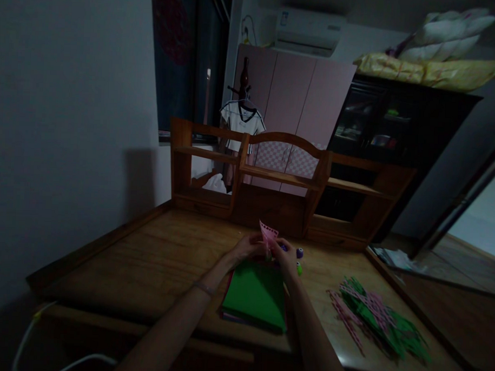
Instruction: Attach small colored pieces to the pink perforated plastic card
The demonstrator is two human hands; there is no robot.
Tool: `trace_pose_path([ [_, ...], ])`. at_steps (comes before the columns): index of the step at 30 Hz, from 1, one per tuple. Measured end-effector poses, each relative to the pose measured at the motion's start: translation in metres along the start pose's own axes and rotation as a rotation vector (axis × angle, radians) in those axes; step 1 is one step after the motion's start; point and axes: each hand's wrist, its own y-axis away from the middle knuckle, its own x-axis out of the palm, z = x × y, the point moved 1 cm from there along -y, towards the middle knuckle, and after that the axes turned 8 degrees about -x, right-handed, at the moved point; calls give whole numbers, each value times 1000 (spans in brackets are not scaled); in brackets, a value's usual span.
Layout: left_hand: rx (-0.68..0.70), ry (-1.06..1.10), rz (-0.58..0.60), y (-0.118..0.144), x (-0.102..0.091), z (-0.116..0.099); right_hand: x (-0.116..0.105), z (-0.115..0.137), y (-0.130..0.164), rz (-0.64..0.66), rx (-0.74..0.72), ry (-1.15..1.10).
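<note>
Wooden desk (pixel 155 258) planks run wide under a dim room, and over them the left hand (pixel 245 248) pinches the near edge of a pink punched paper strip (pixel 268 233), which stands tilted just above a green sheet stack (pixel 255 295). The right hand (pixel 287 258) is closed on the strip's other side; something small and purple shows at its fingertips, too dark to identify. Just beside it lie small punches (pixel 299 254), purple and green. Further right, a pile of cut pink and green strips (pixel 379 314) sprawls. To punch cleanly, keep the strip taut between both hands and space holes evenly along the edge.
</note>
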Motion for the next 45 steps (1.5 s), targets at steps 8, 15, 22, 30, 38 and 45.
trace_pose_path([
  [8, 24, 126, -55, 0, -2, 2, 0, 5, -1, 47, -2, 8],
  [15, 11, 126, -61, -1, -2, 0, 2, 10, 0, 42, -17, 1],
  [22, 17, 86, -50, 0, -2, -1, 2, 9, 1, 33, 30, -26],
  [30, -98, 30, -95, 1, -4, 0, 2, 8, 1, -13, 42, -48],
  [38, 30, 3, 53, -5, -8, 5, 1, 8, 0, -59, 87, -81],
  [45, 20, -9, 77, -3, -7, 5, 0, 9, 1, -63, 121, -120],
])
